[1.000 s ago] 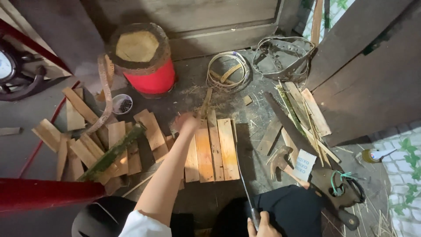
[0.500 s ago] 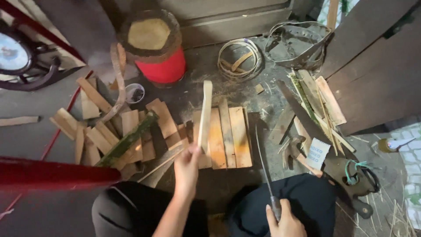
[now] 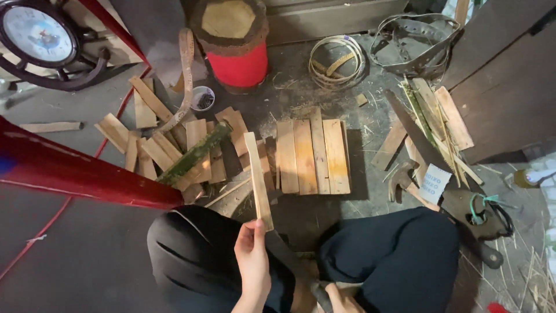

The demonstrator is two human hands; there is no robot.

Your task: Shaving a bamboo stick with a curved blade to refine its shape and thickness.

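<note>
Left hand pinches one bamboo slat by its near end, fingers closed on it, slat raised over the floor, pointing far. Right hand at the near edge grips a knife handle; blade angles left-far. Four flat slats lie side by side right of the held one. One red stool far.

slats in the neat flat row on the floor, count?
4 wooden slats lie side by side ahead of the knees. More lie jumbled left; the left hand holds another.
</note>
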